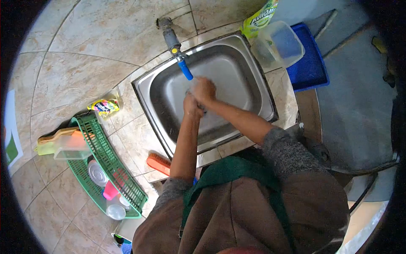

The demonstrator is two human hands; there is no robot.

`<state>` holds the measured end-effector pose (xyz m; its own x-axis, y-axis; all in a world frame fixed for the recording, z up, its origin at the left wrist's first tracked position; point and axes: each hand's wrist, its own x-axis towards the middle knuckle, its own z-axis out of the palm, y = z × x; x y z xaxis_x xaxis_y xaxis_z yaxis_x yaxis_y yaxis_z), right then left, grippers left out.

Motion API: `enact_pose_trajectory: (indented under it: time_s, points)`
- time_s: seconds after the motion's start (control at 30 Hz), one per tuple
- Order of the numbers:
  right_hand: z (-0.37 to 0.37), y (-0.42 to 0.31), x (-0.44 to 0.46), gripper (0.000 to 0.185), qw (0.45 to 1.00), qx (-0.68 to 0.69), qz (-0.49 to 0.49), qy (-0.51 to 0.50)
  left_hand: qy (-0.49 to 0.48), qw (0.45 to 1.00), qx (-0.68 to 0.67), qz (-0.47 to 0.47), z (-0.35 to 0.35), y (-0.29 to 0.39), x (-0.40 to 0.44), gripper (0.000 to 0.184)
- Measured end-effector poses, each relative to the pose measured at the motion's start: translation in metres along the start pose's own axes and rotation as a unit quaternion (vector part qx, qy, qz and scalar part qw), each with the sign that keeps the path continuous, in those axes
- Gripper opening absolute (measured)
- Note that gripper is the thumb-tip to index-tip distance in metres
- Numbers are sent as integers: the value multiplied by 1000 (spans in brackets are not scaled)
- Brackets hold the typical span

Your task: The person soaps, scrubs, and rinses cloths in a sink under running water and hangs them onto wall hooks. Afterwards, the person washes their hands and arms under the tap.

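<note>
Both my hands are together over the steel sink (245, 106), just below the blue-handled faucet (184, 70). My right hand (205, 90) is bent at the wrist and smeared by motion, close under the spout end. Lower and to its left is my left hand (192, 105), touching or nearly touching the right one. The fingers of both hands are mostly hidden or blurred, so I cannot make out whether anything is between them. Part of the drain shows dark beside the left wrist.
A green basket (111, 163) with plastic containers stands at left, near a yellow packet (104, 106). An orange brush (158, 163) lies by the sink's front left corner. At right are a clear tub (281, 44), a blue tray (311, 67) and a green-yellow pouch (259, 20).
</note>
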<state>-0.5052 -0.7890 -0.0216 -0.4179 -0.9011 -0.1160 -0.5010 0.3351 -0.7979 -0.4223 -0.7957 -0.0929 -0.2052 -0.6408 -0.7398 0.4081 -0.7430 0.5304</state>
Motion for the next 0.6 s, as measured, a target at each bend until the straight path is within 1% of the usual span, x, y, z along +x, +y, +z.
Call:
enact_pose_trajectory:
  time_s: [0.07, 0.1, 0.13, 0.17, 0.23, 0.27, 0.3, 0.33, 0.37, 0.43, 0.47, 0.5, 0.57, 0.6]
  points:
    - [-8, 5, 27, 35, 991, 38, 124, -21, 17, 998, -60, 6, 42, 12, -37, 45]
    - [5, 7, 8, 36, 999, 0, 31, 28, -28, 999, -46, -6, 28, 15, -28, 43]
    - [18, 10, -10, 37, 994, -47, -57, 84, -74, 997, -30, -17, 14, 18, -20, 42]
    - [24, 1, -25, 39, 982, -37, -124, 140, -125, 985, -113, -43, 3, 16, -15, 41]
    - [14, 5, -4, 40, 999, -38, -9, 14, -59, 998, -12, -7, -1, 5, 9, 39]
    - [-5, 4, 11, 39, 999, -14, 37, -24, -24, 999, 39, 6, -4, -1, 20, 39]
    - [-26, -5, 20, 38, 994, 11, 84, -67, 4, 1000, 12, 16, 28, 7, -11, 40]
    - [-34, -13, 25, 38, 985, 36, 127, -113, 34, 999, -17, 31, 44, 16, -28, 41]
    - [12, 8, 7, 60, 998, -40, 32, 46, -69, 997, 10, 32, -2, 5, 14, 39]
    - [6, -5, -2, 61, 999, -15, 8, -47, -144, 987, -68, -23, -36, -9, 47, 37]
    - [-2, -9, -3, 61, 996, -4, -5, -94, -56, 997, -46, 7, -3, 6, 10, 36]
    - [-10, -6, 7, 55, 996, 20, 28, -81, 33, 999, -17, 32, 33, 22, -31, 34]
    - [-20, -3, 39, 42, 992, 66, 93, -56, 12, 999, -37, -6, 58, 34, -54, 34]
    - [-20, -16, 20, 43, 995, 58, 61, -54, 2, 999, -48, -18, 59, 41, -57, 33]
